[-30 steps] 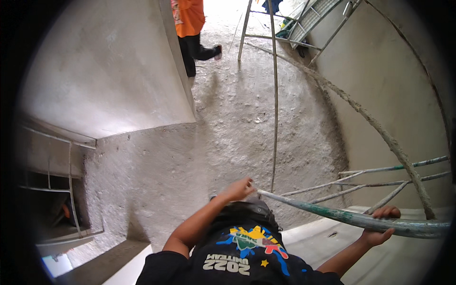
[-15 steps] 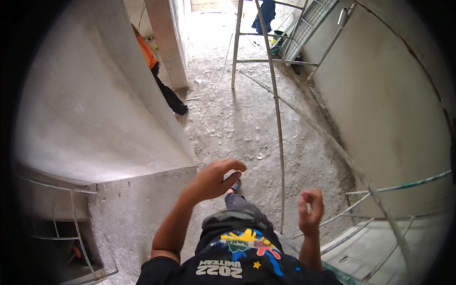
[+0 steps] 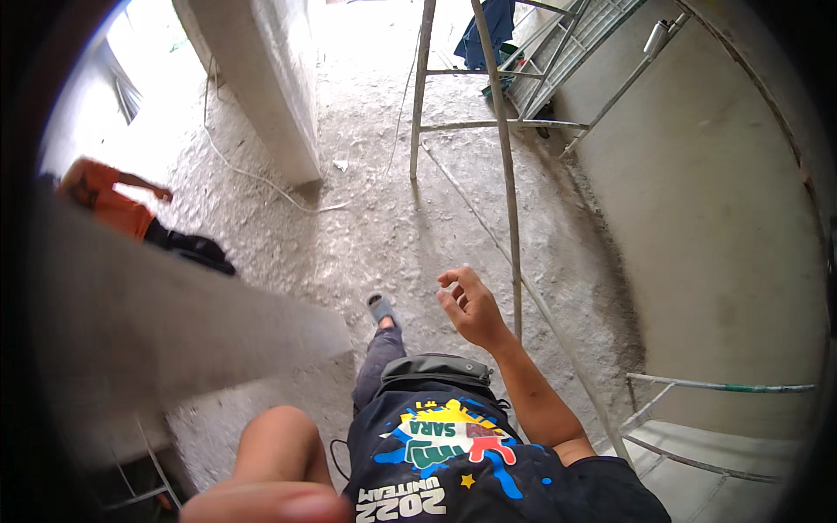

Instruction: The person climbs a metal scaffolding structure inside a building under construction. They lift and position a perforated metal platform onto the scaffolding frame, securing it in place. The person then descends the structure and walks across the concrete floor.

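In front of my waist my right hand (image 3: 472, 309) hangs in the air, its fingers loosely curled and apart, with nothing in them. The nearest upright thing to it is a slim scaffold leg (image 3: 513, 218). My left hand (image 3: 266, 506) is raised very close at the bottom edge, blurred and partly cut off, so its fingers cannot be made out. Below me are a grey waist bag (image 3: 436, 371) and one foot in a grey sandal (image 3: 380, 308) on the rough concrete floor (image 3: 366, 235).
A plastered wall end (image 3: 261, 344) stands close on my left, with a concrete pillar (image 3: 261, 87) beyond. Past that wall is a person in orange (image 3: 113, 205). A white cable (image 3: 253, 177) crosses the floor. Metal scaffolding (image 3: 471, 126) and a plastered wall (image 3: 706, 218) line the right.
My right hand has swung forward and inward. My left hand has drawn back to the bottom edge. The view has moved forward, showing more of the person beyond the wall.
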The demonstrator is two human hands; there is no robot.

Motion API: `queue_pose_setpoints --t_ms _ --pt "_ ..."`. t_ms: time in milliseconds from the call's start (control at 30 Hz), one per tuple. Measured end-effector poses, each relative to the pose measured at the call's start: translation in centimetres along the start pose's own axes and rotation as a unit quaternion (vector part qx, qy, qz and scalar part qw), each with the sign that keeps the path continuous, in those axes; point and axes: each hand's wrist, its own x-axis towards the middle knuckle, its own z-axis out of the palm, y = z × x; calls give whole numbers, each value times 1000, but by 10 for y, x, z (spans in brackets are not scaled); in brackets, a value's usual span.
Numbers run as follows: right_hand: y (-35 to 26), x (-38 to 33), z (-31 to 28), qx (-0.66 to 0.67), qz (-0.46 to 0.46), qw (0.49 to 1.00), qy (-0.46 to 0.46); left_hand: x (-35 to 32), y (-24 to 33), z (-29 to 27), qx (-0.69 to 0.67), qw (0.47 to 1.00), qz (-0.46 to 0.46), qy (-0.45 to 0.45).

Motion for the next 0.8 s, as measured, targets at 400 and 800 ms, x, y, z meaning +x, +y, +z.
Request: queue_pose_setpoints --t_ms 400,800 --pt "126 370 24 79 96 984 124 114 -560 238 -167 931 -248 -209" --pt "203 736 -7 45 39 957 283 226 -885 479 -56 859 -224 -457"
